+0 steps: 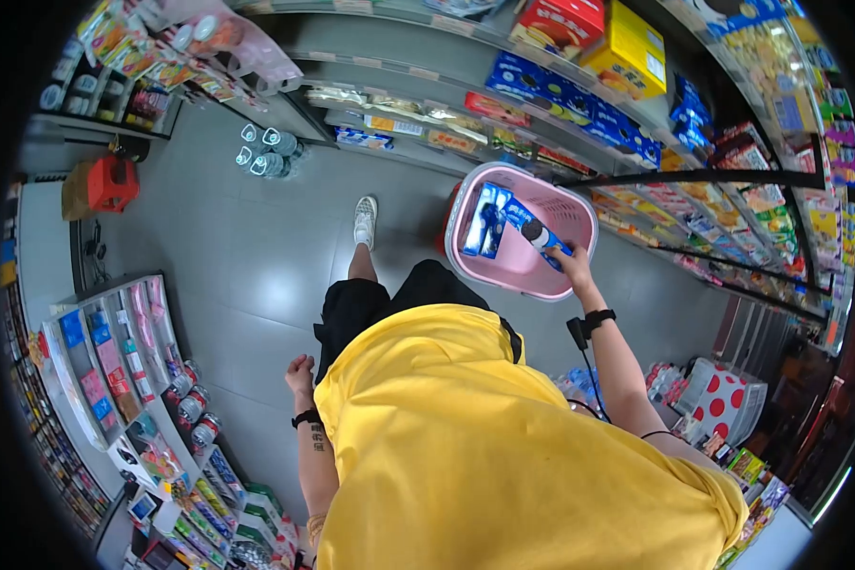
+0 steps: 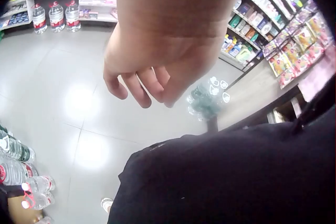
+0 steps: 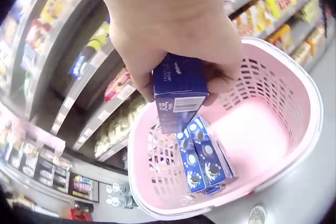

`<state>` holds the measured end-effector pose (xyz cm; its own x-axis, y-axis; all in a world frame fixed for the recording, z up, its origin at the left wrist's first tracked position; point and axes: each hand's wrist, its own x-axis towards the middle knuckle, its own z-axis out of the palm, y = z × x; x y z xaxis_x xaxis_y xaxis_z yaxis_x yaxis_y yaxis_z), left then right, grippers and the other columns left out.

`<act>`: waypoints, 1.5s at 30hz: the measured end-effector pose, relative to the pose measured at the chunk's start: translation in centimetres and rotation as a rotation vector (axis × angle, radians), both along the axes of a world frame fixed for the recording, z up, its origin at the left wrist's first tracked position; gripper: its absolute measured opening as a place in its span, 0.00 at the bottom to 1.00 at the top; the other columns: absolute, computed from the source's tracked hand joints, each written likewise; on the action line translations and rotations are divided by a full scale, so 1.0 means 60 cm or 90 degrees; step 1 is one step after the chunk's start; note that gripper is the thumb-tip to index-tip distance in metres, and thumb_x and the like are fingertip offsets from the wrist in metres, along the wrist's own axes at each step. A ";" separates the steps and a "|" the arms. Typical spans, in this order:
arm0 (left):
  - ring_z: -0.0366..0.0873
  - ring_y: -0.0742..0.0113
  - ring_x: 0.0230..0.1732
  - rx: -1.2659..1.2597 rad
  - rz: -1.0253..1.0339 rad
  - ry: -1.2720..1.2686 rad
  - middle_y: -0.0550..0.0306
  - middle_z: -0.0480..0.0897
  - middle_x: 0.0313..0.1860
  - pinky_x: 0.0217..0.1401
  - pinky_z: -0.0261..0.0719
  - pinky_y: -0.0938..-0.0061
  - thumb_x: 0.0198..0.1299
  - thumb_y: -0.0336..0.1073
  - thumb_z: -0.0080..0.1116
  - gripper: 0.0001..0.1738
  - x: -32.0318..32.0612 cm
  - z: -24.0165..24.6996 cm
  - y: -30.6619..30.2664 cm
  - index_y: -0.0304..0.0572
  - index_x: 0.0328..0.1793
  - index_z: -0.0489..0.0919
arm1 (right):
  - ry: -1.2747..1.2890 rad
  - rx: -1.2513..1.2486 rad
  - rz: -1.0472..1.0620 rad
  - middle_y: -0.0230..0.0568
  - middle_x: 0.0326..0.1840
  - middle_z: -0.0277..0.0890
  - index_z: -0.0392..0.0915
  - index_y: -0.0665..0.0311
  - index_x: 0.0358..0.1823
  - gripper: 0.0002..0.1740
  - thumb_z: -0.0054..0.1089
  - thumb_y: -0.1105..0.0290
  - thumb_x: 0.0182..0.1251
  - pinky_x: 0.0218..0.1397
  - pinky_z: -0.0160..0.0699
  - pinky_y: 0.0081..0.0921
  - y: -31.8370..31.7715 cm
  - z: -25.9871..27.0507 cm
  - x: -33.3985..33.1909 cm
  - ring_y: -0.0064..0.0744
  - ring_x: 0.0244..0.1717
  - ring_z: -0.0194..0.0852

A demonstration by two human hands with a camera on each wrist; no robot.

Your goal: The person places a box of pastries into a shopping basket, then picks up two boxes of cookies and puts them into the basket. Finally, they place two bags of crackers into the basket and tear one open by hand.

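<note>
In the head view my right hand (image 1: 572, 262) grips one end of a blue cookie box (image 1: 534, 231) over a pink shopping basket (image 1: 579, 204). The right wrist view shows the fingers and thumb of that hand (image 3: 173, 45) around the box (image 3: 181, 98), whose barcode end faces the camera. Below it, more blue cookie boxes (image 3: 202, 155) lie side by side against one side of the basket (image 3: 310, 113). My left hand (image 1: 300, 373) hangs beside my body, holding nothing. Its fingers are loosely curled in the left wrist view, with the hand (image 2: 152, 71) above the floor.
Shelves with blue cookie packs (image 1: 570, 104) and a yellow box (image 1: 625, 49) run along the far side. Large water bottles (image 1: 269, 152) stand on the floor. A display rack (image 1: 114, 366) is at the left, with a red stool (image 1: 114, 183) beyond it.
</note>
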<state>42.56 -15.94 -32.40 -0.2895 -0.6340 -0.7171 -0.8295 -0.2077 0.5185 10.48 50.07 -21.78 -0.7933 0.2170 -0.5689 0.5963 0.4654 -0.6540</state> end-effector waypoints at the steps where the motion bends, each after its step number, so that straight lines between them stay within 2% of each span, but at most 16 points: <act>1: 0.81 0.72 0.35 0.020 0.024 -0.001 0.61 0.87 0.38 0.37 0.72 0.77 0.63 0.36 0.68 0.14 -0.002 0.005 -0.001 0.41 0.52 0.84 | -0.073 -0.041 -0.073 0.39 0.38 0.78 0.79 0.70 0.51 0.28 0.74 0.56 0.57 0.39 0.75 0.22 0.005 -0.017 0.008 0.26 0.36 0.76; 2: 0.82 0.72 0.36 0.039 0.048 -0.002 0.61 0.87 0.38 0.37 0.72 0.76 0.64 0.38 0.67 0.14 -0.007 0.009 -0.004 0.41 0.53 0.84 | -0.145 -0.082 -0.145 0.39 0.37 0.78 0.79 0.69 0.50 0.28 0.74 0.55 0.57 0.38 0.74 0.21 0.008 -0.034 0.015 0.26 0.34 0.76; 3: 0.83 0.72 0.38 0.057 0.074 -0.002 0.62 0.87 0.39 0.37 0.72 0.76 0.66 0.40 0.65 0.15 -0.015 0.019 -0.003 0.42 0.55 0.83 | -0.179 -0.107 -0.233 0.36 0.36 0.77 0.80 0.62 0.47 0.25 0.74 0.52 0.55 0.35 0.70 0.25 0.003 -0.051 0.023 0.27 0.34 0.74; 7: 0.84 0.72 0.41 0.067 0.004 0.005 0.63 0.87 0.40 0.38 0.71 0.75 0.69 0.44 0.61 0.16 -0.013 0.028 -0.013 0.44 0.57 0.81 | -0.229 -0.252 -0.437 0.32 0.36 0.75 0.80 0.54 0.46 0.22 0.73 0.52 0.55 0.34 0.62 0.31 0.025 -0.182 0.043 0.28 0.35 0.69; 10: 0.84 0.72 0.41 0.079 -0.015 0.004 0.62 0.87 0.40 0.37 0.72 0.75 0.69 0.43 0.62 0.16 -0.001 0.032 -0.015 0.44 0.56 0.80 | -0.224 -0.278 -0.503 0.33 0.37 0.75 0.79 0.53 0.46 0.22 0.75 0.54 0.54 0.34 0.62 0.31 0.023 -0.258 0.048 0.29 0.36 0.69; 11: 0.84 0.71 0.40 0.083 -0.021 0.001 0.62 0.87 0.40 0.37 0.72 0.75 0.69 0.43 0.62 0.16 0.007 0.031 -0.019 0.44 0.57 0.80 | -0.168 -0.336 -0.510 0.33 0.33 0.76 0.80 0.58 0.45 0.21 0.77 0.56 0.56 0.30 0.66 0.27 0.019 -0.275 0.054 0.28 0.29 0.71; 15: 0.84 0.71 0.40 0.108 -0.033 0.025 0.62 0.86 0.40 0.36 0.73 0.76 0.69 0.42 0.61 0.15 0.026 0.045 -0.022 0.44 0.56 0.80 | -0.177 -0.473 -0.547 0.34 0.35 0.79 0.80 0.60 0.48 0.17 0.75 0.61 0.65 0.29 0.74 0.25 -0.014 -0.309 0.042 0.31 0.31 0.76; 19: 0.83 0.71 0.41 0.114 -0.029 0.005 0.62 0.85 0.41 0.38 0.73 0.78 0.70 0.41 0.61 0.14 0.044 0.077 -0.020 0.43 0.57 0.80 | -0.190 -0.443 -0.524 0.35 0.38 0.82 0.78 0.64 0.49 0.15 0.71 0.65 0.69 0.25 0.78 0.22 -0.027 -0.376 0.033 0.29 0.32 0.79; 25: 0.83 0.71 0.43 0.130 -0.009 -0.004 0.61 0.85 0.43 0.40 0.74 0.78 0.71 0.41 0.58 0.16 0.076 0.120 -0.028 0.44 0.60 0.79 | -0.194 -0.434 -0.441 0.36 0.45 0.83 0.77 0.67 0.59 0.20 0.70 0.66 0.70 0.32 0.84 0.24 -0.036 -0.429 0.040 0.31 0.40 0.82; 31: 0.84 0.70 0.44 0.099 0.008 -0.028 0.60 0.85 0.44 0.42 0.76 0.79 0.71 0.40 0.57 0.17 0.074 0.154 0.003 0.41 0.61 0.78 | -0.259 -0.281 -0.282 0.42 0.57 0.82 0.74 0.68 0.67 0.23 0.62 0.72 0.73 0.46 0.88 0.39 -0.042 -0.493 0.034 0.40 0.49 0.85; 34: 0.84 0.69 0.45 0.130 0.003 0.001 0.59 0.85 0.44 0.43 0.77 0.79 0.70 0.40 0.57 0.19 0.080 0.142 0.000 0.39 0.62 0.78 | -0.311 -0.224 -0.307 0.43 0.60 0.79 0.72 0.66 0.68 0.23 0.60 0.73 0.73 0.64 0.77 0.52 -0.049 -0.501 0.022 0.45 0.60 0.79; 37: 0.84 0.68 0.45 0.142 -0.002 -0.004 0.58 0.86 0.45 0.43 0.77 0.79 0.70 0.40 0.57 0.19 0.074 0.143 0.001 0.39 0.62 0.78 | -0.358 -0.269 -0.197 0.48 0.67 0.76 0.71 0.63 0.71 0.29 0.62 0.75 0.68 0.63 0.78 0.59 -0.047 -0.460 0.019 0.54 0.67 0.74; 40: 0.84 0.68 0.46 0.118 0.014 -0.023 0.58 0.86 0.45 0.44 0.77 0.79 0.70 0.40 0.57 0.19 0.047 0.157 0.026 0.39 0.62 0.78 | -0.350 -0.256 -0.233 0.51 0.70 0.73 0.73 0.66 0.69 0.29 0.63 0.74 0.65 0.65 0.74 0.64 -0.051 -0.465 0.015 0.56 0.72 0.67; 41: 0.84 0.68 0.46 0.106 0.024 -0.030 0.58 0.86 0.45 0.44 0.77 0.78 0.70 0.40 0.58 0.19 0.035 0.163 0.036 0.39 0.62 0.78 | -0.316 -0.224 -0.184 0.55 0.66 0.77 0.75 0.68 0.66 0.28 0.65 0.71 0.63 0.64 0.77 0.55 -0.050 -0.457 0.008 0.53 0.67 0.74; 44: 0.84 0.68 0.46 0.127 0.014 -0.020 0.59 0.85 0.45 0.44 0.77 0.78 0.70 0.40 0.58 0.18 0.010 0.167 0.049 0.40 0.61 0.78 | -0.143 -0.100 -0.113 0.59 0.58 0.82 0.79 0.68 0.61 0.27 0.68 0.69 0.60 0.62 0.80 0.42 -0.018 -0.533 -0.036 0.51 0.59 0.82; 45: 0.84 0.69 0.45 0.131 0.019 -0.017 0.60 0.85 0.44 0.43 0.76 0.78 0.70 0.40 0.58 0.17 0.007 0.159 0.048 0.41 0.60 0.78 | 0.021 0.063 -0.128 0.59 0.49 0.84 0.80 0.68 0.57 0.27 0.71 0.66 0.56 0.56 0.82 0.35 -0.059 -0.381 -0.067 0.50 0.49 0.85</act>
<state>42.98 -13.07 -22.87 -0.2518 -0.4807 -0.8399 -0.8344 -0.3319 0.4401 6.45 46.53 -44.63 -0.7462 0.4260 -0.5116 0.6627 0.4017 -0.6320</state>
